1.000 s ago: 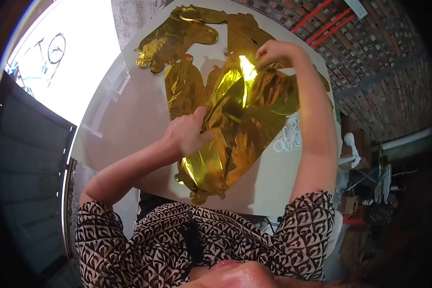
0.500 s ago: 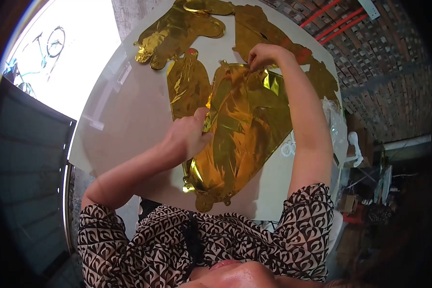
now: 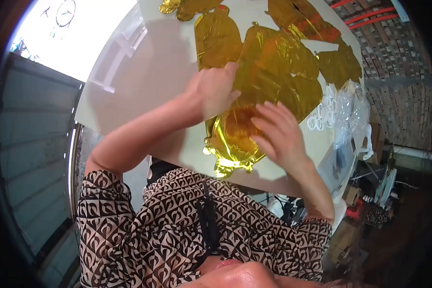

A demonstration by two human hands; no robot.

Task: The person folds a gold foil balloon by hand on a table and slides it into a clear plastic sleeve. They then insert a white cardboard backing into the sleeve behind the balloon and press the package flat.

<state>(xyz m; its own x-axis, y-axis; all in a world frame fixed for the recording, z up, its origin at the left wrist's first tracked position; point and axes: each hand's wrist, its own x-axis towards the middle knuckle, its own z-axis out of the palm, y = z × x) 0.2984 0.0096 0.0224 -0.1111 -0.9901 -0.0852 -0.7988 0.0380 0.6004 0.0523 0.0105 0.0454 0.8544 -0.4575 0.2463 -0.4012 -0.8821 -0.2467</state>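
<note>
A large, flat gold foil balloon [image 3: 278, 62] lies on the table in front of me. Its lower end, nearest my body, is creased and shiny and has small tabs. At its left edge is my left hand [image 3: 211, 91], fingers curled in and closed on the foil edge; the fingertips are partly hidden. Over the lower right part of the balloon, my right hand [image 3: 281, 137] is open with fingers spread, slightly blurred and holding nothing. Another narrow gold foil balloon [image 3: 218, 41] lies beyond my left hand.
More gold foil pieces [image 3: 341, 65] lie at the far right of the pale table [image 3: 144, 96]. White ring-shaped items [image 3: 317, 119] and a clear plastic bag [image 3: 353, 108] sit near the right edge. A brick wall [image 3: 398, 96] stands beyond.
My right hand has let go of the balloon's far edge and come down toward me, opening. The foil there now lies flatter. The view has shifted, with the table appearing higher.
</note>
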